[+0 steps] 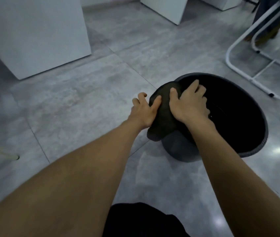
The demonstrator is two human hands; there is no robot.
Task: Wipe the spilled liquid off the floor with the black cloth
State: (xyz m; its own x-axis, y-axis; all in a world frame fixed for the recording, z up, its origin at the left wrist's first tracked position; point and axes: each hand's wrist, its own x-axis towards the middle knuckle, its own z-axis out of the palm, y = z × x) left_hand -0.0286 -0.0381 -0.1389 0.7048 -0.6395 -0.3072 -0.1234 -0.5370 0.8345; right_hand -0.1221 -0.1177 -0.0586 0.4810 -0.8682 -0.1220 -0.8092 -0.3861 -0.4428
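Here two hands (166, 108), one black cloth (161, 124)

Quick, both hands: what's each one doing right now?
Left hand: gripping the black cloth.
Right hand: pressing on the same cloth, over the bucket rim.

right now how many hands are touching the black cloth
2: the left hand grips the black cloth outside the bucket rim; the right hand presses it over the rim.

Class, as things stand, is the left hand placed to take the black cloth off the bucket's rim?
Probably yes: the left hand already rests on the black cloth draped over the bucket rim, nothing between.
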